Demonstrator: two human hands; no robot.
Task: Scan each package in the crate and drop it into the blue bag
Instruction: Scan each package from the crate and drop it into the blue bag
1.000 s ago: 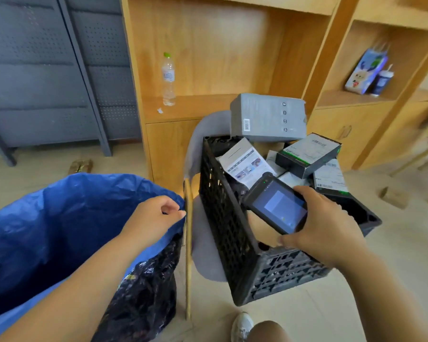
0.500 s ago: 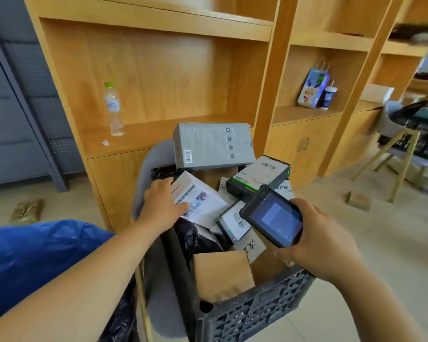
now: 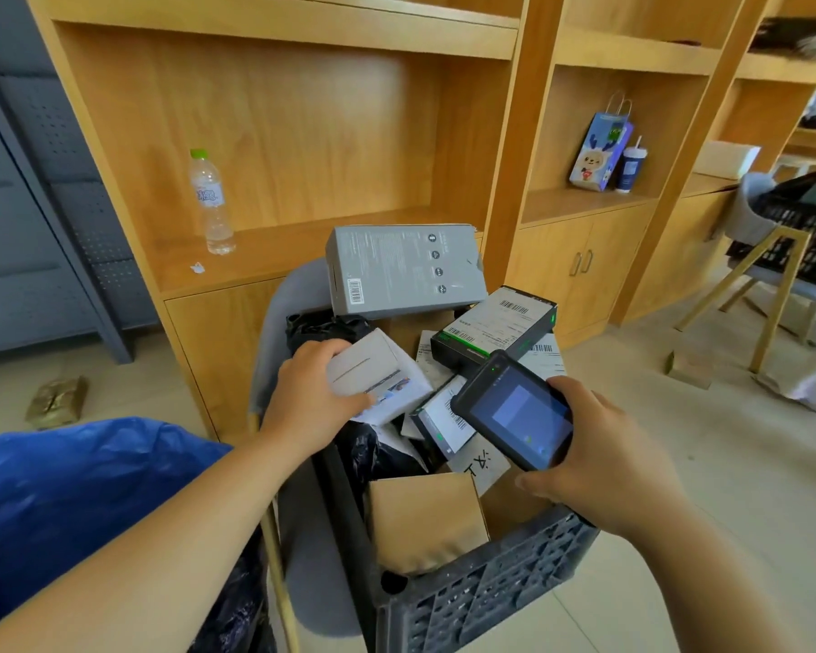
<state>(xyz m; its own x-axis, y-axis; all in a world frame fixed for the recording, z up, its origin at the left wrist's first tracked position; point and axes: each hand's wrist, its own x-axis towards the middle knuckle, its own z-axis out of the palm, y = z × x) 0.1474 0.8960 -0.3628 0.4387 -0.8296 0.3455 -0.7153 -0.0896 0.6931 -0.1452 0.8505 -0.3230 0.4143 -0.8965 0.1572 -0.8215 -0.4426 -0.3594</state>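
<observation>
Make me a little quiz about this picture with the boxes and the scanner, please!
1. True or false: the left hand grips a white package in the black crate.
2. Which hand holds the handheld scanner? A) left B) right
3. Fill in: the water bottle stands on a wooden ____.
Key: 1 true; 2 B, the right hand; 3 shelf.
</observation>
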